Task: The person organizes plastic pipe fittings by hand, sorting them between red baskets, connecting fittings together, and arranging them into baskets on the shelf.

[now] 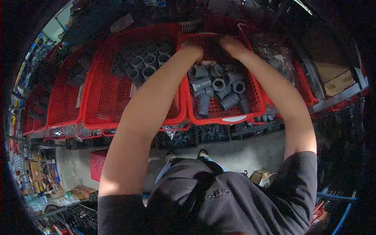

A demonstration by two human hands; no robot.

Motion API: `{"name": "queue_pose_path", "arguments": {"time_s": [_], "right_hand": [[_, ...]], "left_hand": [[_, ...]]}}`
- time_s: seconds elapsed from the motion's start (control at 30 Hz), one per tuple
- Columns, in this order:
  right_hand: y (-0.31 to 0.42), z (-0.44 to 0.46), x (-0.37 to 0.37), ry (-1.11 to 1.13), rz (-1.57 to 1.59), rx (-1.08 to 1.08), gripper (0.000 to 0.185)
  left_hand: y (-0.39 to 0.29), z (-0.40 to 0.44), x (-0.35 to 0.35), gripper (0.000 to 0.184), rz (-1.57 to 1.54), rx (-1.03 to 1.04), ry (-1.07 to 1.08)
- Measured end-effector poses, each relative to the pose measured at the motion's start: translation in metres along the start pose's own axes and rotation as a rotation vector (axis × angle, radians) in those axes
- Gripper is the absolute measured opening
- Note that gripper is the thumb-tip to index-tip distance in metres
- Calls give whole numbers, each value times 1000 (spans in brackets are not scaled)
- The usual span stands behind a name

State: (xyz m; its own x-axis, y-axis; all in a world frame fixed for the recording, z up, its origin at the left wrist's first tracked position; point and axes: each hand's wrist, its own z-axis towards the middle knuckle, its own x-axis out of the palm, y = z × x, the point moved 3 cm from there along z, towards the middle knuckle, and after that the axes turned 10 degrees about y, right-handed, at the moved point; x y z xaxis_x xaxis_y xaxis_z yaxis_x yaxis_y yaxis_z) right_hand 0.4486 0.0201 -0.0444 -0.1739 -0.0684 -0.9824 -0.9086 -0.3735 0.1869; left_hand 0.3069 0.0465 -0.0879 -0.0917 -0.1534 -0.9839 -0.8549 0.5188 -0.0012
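Both my arms reach into the far end of a red plastic basket (258, 102) on the shelf. Grey pipe fittings (231, 101), some with hexagonal ends, lie piled in its nearer part. My left hand (192, 51) is bent over the basket's back left side, just beyond the fittings. Opposite it, my right hand (233, 47) curls at the back right side, close to the basket wall. The fingers of both hands are lost in shadow and blur. I cannot tell whether either one grips the basket or a fitting.
On the left stands a wider red basket (88, 113) with upright grey pipe fittings (149, 60). Another red basket (309, 92) holds plastic-wrapped items on the right. Dark bins (178, 140) sit below the shelf. A red crate (98, 166) and a cardboard box (258, 177) are lower down.
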Motion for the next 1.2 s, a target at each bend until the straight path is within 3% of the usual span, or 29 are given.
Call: {"name": "queue_pose_path", "arguments": {"time_s": [0.07, 0.17, 0.2, 0.37, 0.5, 0.57, 0.6, 0.67, 0.7, 0.77, 0.87, 1.03, 1.1, 1.17, 1.2], "right_hand": [[36, -27, -18, -238, 249, -400, 23], [26, -17, -8, -305, 165, -586, 22], [21, -14, -7, -306, 163, -587, 22], [2, -1, 1, -60, 92, -101, 21], [-3, 4, 2, -126, -105, -215, 23], [4, 5, -3, 76, -133, -8, 25], [9, 3, -3, 74, -133, -8, 25], [22, 0, -10, -192, -150, -226, 33], [26, -3, -14, -194, -154, -232, 33], [44, -20, -32, -112, 337, -312, 46], [35, -8, -30, 59, 486, -349, 51], [24, -5, -24, -11, 351, -318, 49], [17, -2, -22, -70, 359, -325, 49], [2, 13, -13, -8, 274, -347, 51], [-1, 18, -10, -10, 271, -351, 51]], "left_hand": [[1, 1, 0, 35, 8, -2, -18], [1, -1, -4, 34, 19, -3, -51], [-1, -3, -7, 34, 19, -3, -54], [-8, -29, -27, 31, -101, -78, -96], [-3, -20, -24, 32, -151, -2, -103], [4, -4, -15, 32, -310, 165, -327], [3, -6, -14, 32, -308, 165, -328], [-10, -39, -39, 32, -414, 100, -364], [-9, -36, -43, 32, -414, 96, -371], [-8, -26, -46, 29, -531, 351, -444], [-9, -31, -52, 28, -610, 376, -469], [-11, -31, -55, 29, -652, 445, -486], [-14, -31, -54, 31, -601, 439, -547], [-15, -53, -65, 39, -384, 122, -819], [-13, -54, -68, 39, -381, 120, -824]]}}
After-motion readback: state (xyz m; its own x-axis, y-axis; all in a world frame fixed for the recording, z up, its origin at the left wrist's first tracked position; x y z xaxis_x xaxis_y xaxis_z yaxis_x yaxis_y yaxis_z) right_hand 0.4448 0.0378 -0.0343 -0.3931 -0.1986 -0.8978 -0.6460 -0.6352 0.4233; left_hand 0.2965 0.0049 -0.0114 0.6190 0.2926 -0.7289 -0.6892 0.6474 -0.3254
